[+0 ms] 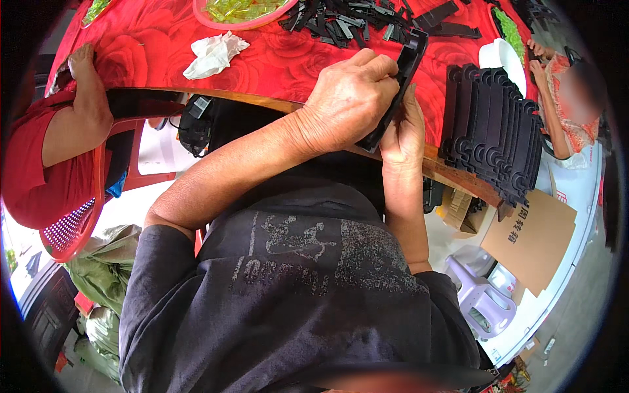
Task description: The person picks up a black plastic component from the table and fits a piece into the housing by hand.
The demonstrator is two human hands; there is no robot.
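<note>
A long black plastic strip-shaped part point(411, 57) is held up at a slant over the table's near edge. My left hand point(350, 98) is closed, its curled fingers pressed against the part's left side. My right hand point(403, 134) grips the same part from the right and below, the thumb side up along it; some of its fingers are hidden behind the part. Whether a small piece sits in my left fingertips cannot be seen. Right of my hands stands a row of similar black parts point(488, 124), stacked side by side at the table edge.
On the red rose-patterned tablecloth point(275, 69) lie a crumpled white tissue point(215, 55) and a heap of small black pieces point(347, 23). A pink-rimmed bowl point(246, 23) holds yellow-green pieces. A white bowl point(503, 60) stands far right. Other people sit at left and right.
</note>
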